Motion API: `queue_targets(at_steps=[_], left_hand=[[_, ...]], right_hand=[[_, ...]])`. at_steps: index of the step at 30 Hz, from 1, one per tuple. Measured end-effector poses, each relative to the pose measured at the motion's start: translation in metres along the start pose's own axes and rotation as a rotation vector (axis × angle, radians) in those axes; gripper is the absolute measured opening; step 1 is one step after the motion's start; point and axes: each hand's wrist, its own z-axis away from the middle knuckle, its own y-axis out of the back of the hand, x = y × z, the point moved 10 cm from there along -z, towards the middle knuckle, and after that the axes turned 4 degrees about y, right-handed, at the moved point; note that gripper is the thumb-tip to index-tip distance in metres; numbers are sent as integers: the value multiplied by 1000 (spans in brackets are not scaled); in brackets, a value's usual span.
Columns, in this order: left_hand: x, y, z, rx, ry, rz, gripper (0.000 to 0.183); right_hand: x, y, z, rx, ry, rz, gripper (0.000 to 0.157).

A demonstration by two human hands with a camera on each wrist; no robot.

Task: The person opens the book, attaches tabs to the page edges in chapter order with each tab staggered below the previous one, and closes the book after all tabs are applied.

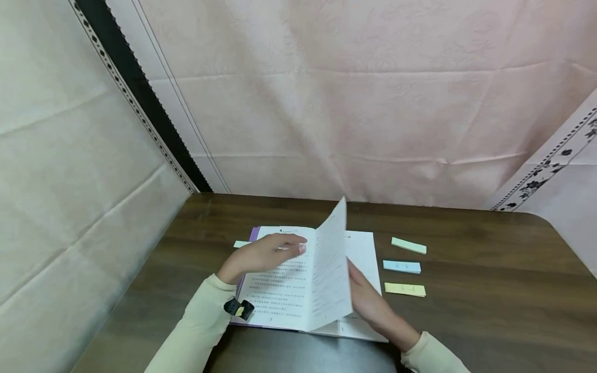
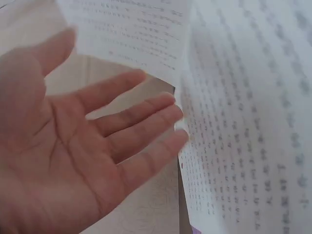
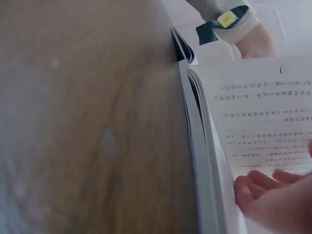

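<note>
The book lies spread on the table in the lower middle of the head view, printed pages facing up, with one page standing nearly upright at its centre. At the book's upper left, a pale strip pokes out past the purple cover edge; a forearm dragged across it could bend or loosen it. Just right of that is the left hand, above the left page, its fingers extended and a little spread, pinching nothing. Since it does not appear to press the paper flat, the left side could lift or the whole book could slide if the standing page is pulled. The black band on that wrist sits over the lower left margin and could catch a page edge.

Right of centre, the right hand is behind the standing page, which hides its fingertips in the head view. The right wrist view shows bent fingers against the paper, but I cannot tell whether they pinch it or merely prop it. If only propped, the page could flop back; a hard tug could crease it or strain it at the fold.

Farther right, the green strip, blue strip and yellow strip lie in a column, apart from the book; a wide sweep of the right arm could scatter them.
</note>
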Motion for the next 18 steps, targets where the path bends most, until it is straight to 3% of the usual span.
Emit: queue_targets(at_steps=[4, 7, 12, 18], left_hand=[[-1, 11, 2, 28, 11, 164, 56], [-2, 19, 5, 24, 12, 190, 68], [-1, 31, 12, -25, -19, 160, 71], [-13, 47, 25, -47, 16, 136, 35]], right_hand=[[-6, -21, -4, -109, 61, 297, 64], [-7, -32, -3, -185, 85, 471, 67], [-5, -43, 3, -302, 80, 588, 79], [-7, -46, 4, -356, 53, 662, 77]])
